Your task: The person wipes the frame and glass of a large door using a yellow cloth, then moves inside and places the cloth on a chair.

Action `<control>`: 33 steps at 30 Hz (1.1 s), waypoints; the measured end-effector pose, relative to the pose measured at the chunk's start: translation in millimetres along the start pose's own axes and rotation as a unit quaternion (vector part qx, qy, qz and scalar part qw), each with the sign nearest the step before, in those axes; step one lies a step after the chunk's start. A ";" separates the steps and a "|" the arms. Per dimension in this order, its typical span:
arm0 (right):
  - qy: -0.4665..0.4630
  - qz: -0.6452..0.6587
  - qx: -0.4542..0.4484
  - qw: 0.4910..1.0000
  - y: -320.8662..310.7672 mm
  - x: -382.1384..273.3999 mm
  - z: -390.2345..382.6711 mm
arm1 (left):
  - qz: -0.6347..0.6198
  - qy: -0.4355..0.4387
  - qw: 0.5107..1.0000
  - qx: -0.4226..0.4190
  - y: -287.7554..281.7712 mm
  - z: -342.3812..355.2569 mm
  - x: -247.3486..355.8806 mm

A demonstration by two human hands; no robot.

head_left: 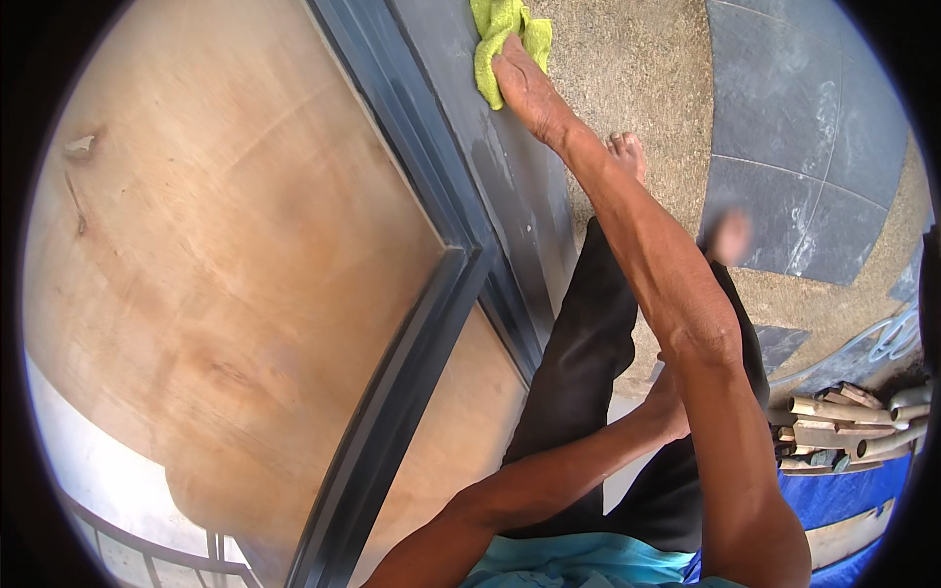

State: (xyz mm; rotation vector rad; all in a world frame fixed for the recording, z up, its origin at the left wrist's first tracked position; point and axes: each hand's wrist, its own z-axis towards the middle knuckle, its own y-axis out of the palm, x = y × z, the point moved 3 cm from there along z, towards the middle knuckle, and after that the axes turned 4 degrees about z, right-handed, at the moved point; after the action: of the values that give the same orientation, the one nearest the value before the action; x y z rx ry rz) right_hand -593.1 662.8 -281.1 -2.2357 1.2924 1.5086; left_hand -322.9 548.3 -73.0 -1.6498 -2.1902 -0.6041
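My right hand [529, 90] reaches far forward and grips a yellow-green cloth [487, 61]. The cloth is bunched under the fingers and lies against the dark grey sill [446, 59] below the window frame. Part of my left hand [669, 400] shows near my right elbow, where the right arm crosses in front of it. Its fingers are hidden, so what it touches cannot be made out.
Left of me is a large glazed panel [235, 255] in a dark grey frame [397, 392]. My bare feet stand on pebbled ground [627, 69] beside grey floor tiles [784, 108]. Wood and bamboo pieces [843, 426], a blue tarp [823, 498] and a pale hose [887, 338] lie at right.
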 end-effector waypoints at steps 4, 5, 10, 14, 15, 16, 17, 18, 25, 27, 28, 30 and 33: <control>0.095 -0.001 0.113 0.989 -4.8 110.5 -69.8 | -0.029 0.021 0.999 0.026 16.9 -10.0 -14.2; 0.175 -0.020 0.074 0.982 -7.7 136.6 -91.4 | -0.023 0.023 0.999 0.022 23.6 -10.7 -26.9; 0.223 -0.086 -0.104 0.965 -16.7 129.8 -122.3 | -0.307 -0.139 0.938 -0.080 7.6 -2.1 -28.8; 0.131 -0.055 -0.048 0.989 -21.8 93.7 -51.8 | -0.196 -0.127 0.964 -0.124 6.4 5.6 -23.1; 0.104 -0.081 -0.068 0.989 -26.4 83.9 -43.3 | -0.130 -0.101 0.978 -0.131 4.5 5.5 -20.9; 0.076 -0.105 -0.091 0.987 -29.5 76.8 -35.8 | -0.063 -0.075 0.986 -0.135 1.2 6.4 -16.6; 0.064 -0.096 -0.084 0.990 -28.5 77.3 -38.4 | -0.081 -0.096 0.980 -0.153 -0.8 5.9 -14.2; 0.052 -0.088 -0.077 0.992 -27.5 75.5 -41.9 | -0.099 -0.116 0.973 -0.171 -2.9 4.7 -11.3; 0.158 -0.056 0.057 0.984 -50.1 145.3 -125.3 | -0.033 -0.137 0.952 -0.272 10.8 -4.2 -26.3; 0.161 -0.116 0.075 0.977 -60.5 155.0 -115.8 | -0.049 -0.133 0.960 -0.243 7.6 -1.6 -23.5; 0.159 -0.142 0.085 0.973 -63.5 154.0 -108.0 | -0.020 -0.121 0.966 -0.227 6.7 0.2 -22.0; 0.147 -0.167 0.094 0.970 -64.8 144.6 -88.9 | 0.078 -0.089 0.973 -0.199 6.5 3.3 -19.4; 0.136 -0.168 0.107 0.970 -62.7 135.1 -69.4 | 0.170 -0.086 0.958 -0.214 -3.1 10.2 2.2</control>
State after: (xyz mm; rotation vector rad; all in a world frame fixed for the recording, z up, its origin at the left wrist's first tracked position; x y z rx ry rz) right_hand -484.0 587.0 -377.7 -2.4216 1.0086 0.9260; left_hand -326.6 554.6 -81.0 -2.3154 -1.9018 -0.9068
